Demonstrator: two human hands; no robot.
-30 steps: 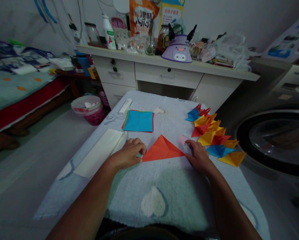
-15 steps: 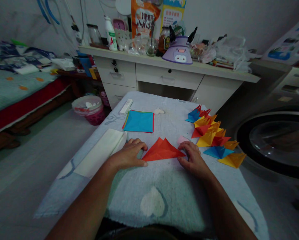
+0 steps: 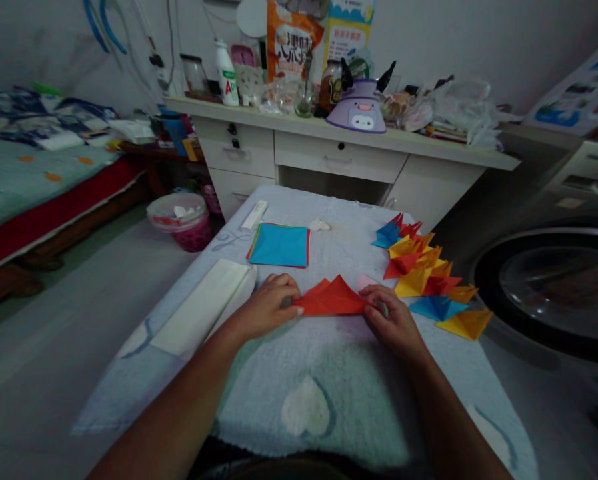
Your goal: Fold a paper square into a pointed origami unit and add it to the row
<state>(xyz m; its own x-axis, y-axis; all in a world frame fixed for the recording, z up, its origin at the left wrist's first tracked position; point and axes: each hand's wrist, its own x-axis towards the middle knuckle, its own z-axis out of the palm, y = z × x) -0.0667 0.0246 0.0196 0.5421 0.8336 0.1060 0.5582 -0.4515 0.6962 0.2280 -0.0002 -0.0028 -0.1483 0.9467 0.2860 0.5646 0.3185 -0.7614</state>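
Observation:
A red-orange sheet of origami paper [image 3: 335, 300], folded into a wide shape with two peaks, lies in the middle of the cloth. At its left corner, my left hand [image 3: 275, 300] pinches the paper between thumb and fingers. My right hand [image 3: 389, 313] grips the right corner the same way. Beyond the left hand rests a stack of square paper [image 3: 280, 245], blue on top with red and yellow edges showing. To the right of my right hand stand several folded paper pieces [image 3: 419, 267] in yellow, red and blue, set in a slanting row.
A cream folded packet [image 3: 201, 307] lies beside my left forearm, and a small white strip [image 3: 254, 215] lies behind the stack. The cloth-covered table [image 3: 259, 380] faces a white desk [image 3: 339, 153] crowded with jars and bags. A washing machine [image 3: 553, 267] stands right; a pink bin [image 3: 191, 230] left.
Both hands have closed in on the corners of the red-orange paper. Its near edge now sits slightly farther away, and its peaks have changed shape. The view has shifted slightly.

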